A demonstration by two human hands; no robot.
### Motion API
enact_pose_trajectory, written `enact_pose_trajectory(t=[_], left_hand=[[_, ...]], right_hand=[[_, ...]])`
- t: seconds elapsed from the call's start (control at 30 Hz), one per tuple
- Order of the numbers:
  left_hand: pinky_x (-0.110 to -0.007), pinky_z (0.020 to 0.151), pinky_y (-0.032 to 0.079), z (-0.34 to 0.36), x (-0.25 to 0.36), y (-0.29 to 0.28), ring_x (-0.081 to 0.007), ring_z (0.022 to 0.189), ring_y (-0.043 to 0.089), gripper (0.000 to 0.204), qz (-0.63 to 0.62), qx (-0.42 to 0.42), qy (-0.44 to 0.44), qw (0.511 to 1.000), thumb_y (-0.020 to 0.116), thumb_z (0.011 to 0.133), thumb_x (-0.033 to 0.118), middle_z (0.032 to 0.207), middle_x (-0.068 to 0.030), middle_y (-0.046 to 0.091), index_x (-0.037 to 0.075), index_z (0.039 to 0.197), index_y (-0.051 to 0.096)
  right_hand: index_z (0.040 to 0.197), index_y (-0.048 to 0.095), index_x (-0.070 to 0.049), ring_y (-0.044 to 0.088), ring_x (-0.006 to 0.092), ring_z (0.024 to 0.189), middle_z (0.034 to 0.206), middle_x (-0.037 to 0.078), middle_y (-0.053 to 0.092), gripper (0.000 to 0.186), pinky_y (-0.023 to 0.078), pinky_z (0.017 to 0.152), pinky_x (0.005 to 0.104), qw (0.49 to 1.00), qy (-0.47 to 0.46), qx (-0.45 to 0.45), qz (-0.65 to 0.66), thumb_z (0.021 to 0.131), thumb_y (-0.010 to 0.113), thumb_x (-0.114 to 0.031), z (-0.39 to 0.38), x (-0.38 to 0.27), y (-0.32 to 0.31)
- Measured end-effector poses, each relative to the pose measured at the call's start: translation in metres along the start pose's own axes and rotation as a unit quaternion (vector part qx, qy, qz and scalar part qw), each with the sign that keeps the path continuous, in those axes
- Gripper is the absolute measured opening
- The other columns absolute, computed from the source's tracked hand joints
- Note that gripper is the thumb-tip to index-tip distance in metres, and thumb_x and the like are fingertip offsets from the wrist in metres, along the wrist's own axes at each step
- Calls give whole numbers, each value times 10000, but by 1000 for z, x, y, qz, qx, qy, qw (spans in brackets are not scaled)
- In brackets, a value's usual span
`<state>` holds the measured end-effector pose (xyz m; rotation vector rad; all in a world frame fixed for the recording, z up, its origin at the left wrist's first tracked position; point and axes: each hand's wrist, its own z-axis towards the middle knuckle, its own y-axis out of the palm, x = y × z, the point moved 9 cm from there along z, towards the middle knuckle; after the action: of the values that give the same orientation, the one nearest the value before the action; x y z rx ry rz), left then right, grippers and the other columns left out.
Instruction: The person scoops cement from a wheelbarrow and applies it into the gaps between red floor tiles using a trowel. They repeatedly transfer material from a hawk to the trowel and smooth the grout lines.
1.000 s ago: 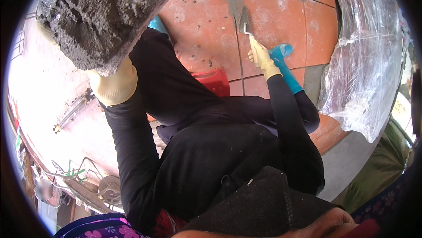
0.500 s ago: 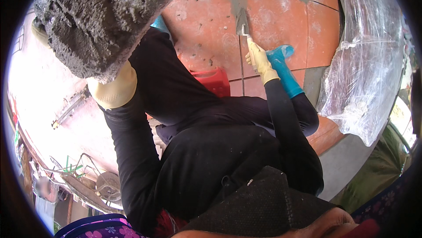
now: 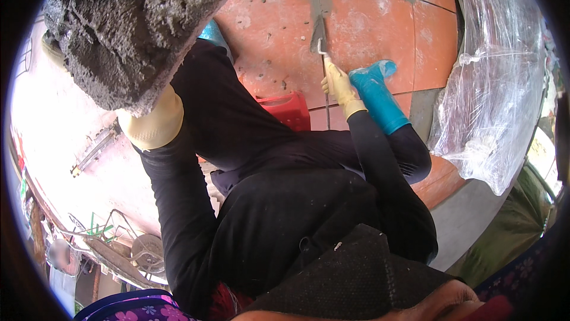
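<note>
At the upper left, my left hand (image 3: 153,120) in a pale yellow glove holds up a board heaped with wet grey mortar (image 3: 124,27). The mortar hides most of the board and part of that glove. My right hand (image 3: 338,86), gloved the same way, grips a small trowel (image 3: 322,45) by its handle. The blade sits low over a grey, mortar-smeared joint between orange floor tiles (image 3: 261,24). Beside that hand is my turquoise boot (image 3: 383,100).
A red plastic object (image 3: 291,110) lies between my legs. Crumpled clear plastic sheeting (image 3: 487,72) runs along the right. On the bright pale floor at left lie a long metal tool (image 3: 95,149) and, lower, some metal frames with a round object (image 3: 142,250).
My right hand and the trowel have moved left and slightly toward me along the joint. The left hand and mortar board have shifted only slightly.
</note>
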<state>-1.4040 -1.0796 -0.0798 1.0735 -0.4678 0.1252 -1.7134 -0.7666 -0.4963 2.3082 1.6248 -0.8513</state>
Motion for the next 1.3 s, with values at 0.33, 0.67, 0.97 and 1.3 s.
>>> enact_pose_trajectory(t=[0.33,0.67,0.97,1.3], left_hand=[[-516,1292,150,-3,-1,-3,-458,1537,222,948,-41,-22,-5,999,430,966,688,1638,-325,234,16,1610,253],[-524,1292,141,0,4,-5,-469,1537,215,978,-92,-59,-39,993,437,952,720,1638,-332,230,18,1610,257],[-531,1293,133,1,6,-11,-479,1537,209,1006,-130,-75,-58,987,444,939,748,1638,-338,226,20,1610,261],[-538,1293,124,0,6,-16,-488,1537,203,1034,-181,-104,-86,974,450,926,776,1638,-344,221,23,1609,264]], right_hand=[[1024,694,-49,643,199,621,771,99,668,587,538,562,335,999,26,22,-30,994,559,-620,20,-15,-18],[1211,662,-95,615,181,624,764,80,644,522,520,592,326,999,-19,-19,-30,1031,522,-565,-5,-28,4],[1408,590,-120,612,188,582,735,104,645,658,497,551,337,998,25,22,-62,996,543,-631,13,6,8],[1446,588,-187,563,176,561,710,81,604,649,460,539,334,997,21,17,-76,993,536,-650,-20,24,12]])
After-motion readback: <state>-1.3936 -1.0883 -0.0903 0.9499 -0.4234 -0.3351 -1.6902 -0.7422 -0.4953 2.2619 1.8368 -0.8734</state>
